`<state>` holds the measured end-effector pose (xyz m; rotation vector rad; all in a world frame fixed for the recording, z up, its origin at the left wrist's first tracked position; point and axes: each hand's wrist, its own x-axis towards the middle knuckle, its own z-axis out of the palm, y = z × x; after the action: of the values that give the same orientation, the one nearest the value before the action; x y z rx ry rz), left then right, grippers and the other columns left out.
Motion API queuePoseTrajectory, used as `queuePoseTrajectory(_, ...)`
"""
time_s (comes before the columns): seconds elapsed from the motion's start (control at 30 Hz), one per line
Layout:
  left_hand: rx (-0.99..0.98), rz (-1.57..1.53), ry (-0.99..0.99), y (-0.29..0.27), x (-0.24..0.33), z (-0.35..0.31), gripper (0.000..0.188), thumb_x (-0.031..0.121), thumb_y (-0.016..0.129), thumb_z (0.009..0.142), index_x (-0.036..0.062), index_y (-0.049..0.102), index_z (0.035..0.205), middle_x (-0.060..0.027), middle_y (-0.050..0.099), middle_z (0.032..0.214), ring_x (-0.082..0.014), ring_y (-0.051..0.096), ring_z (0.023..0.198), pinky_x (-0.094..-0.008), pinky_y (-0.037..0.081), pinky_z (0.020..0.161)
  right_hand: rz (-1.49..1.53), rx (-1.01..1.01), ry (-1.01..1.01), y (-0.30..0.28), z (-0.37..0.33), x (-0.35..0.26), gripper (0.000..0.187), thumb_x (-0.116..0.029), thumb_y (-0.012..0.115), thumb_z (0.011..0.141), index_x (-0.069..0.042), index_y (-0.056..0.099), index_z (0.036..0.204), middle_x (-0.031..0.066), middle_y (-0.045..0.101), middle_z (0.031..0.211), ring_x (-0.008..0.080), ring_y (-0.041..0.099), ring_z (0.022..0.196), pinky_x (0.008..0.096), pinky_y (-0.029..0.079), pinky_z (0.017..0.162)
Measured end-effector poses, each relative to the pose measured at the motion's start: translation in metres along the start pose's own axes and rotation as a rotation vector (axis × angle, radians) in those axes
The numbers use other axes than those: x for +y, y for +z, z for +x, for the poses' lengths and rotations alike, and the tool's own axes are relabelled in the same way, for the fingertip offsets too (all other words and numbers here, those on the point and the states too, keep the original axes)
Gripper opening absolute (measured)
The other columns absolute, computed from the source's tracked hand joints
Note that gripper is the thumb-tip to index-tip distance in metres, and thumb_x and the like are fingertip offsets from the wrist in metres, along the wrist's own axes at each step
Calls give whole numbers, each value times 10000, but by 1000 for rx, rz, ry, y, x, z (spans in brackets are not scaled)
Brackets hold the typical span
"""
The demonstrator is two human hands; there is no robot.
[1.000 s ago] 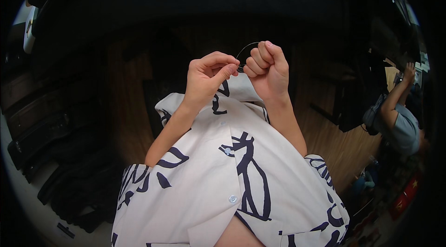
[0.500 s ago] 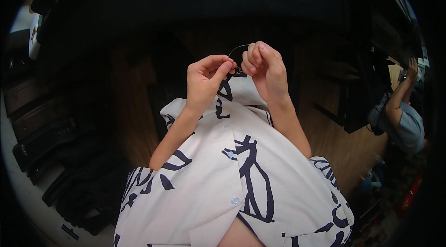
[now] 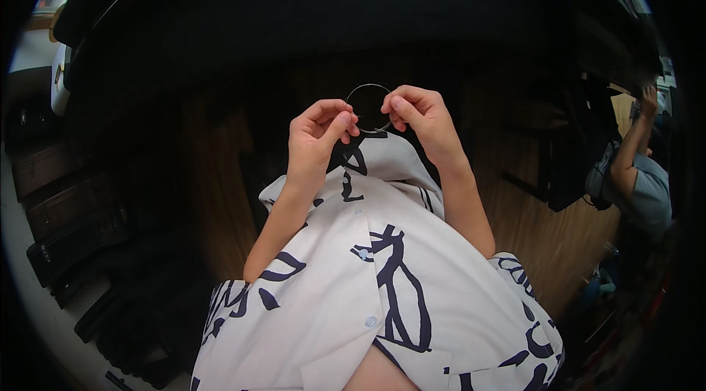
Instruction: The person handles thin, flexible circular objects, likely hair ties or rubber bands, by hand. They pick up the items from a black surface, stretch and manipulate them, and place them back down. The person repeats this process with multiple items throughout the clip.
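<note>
Steadying a thin wire loop point(image 3: 368, 84) seems the current step: left hand point(image 3: 312, 134) and right hand point(image 3: 428, 119) pinch opposite sides, each grip nearly closed, the loop between them; the next move calls for controlling any springback.

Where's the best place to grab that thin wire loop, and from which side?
Probably the top arc of the wire loop, pinched lightly between fingertips, coming from the far side, facing the wearer. That stretch curves clear of the fingers, while the left hand and right hand cover parts of its sides. The wire looks thin, so a fingertip pinch seems to suit it.
</note>
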<state>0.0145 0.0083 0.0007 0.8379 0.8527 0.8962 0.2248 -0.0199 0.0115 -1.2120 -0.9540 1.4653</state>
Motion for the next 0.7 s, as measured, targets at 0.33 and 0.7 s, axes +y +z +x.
queuePoseTrajectory(0.33, -108, 102, -236, -8, -19, 12, 121, 117, 664, 982, -1, 660, 956, -41, 662, 859, -90, 634, 715, -213, 477, 610, -335, 52, -138, -6, -1, -4, 74, 8, 702, 886, 25, 759, 929, 63, 702, 820, 103, 647, 687, 218, 503, 605)
queuePoseTrajectory(0.7, -111, 66, -262, -32, -35, 4, 109, 112, 687, 964, 9, 655, 984, -59, 688, 828, -95, 654, 702, -212, 518, 607, -598, -73, -394, 20, -7, -18, 65, -20, 747, 846, -14, 777, 903, 105, 719, 845, 208, 707, 748, 296, 557, 659)
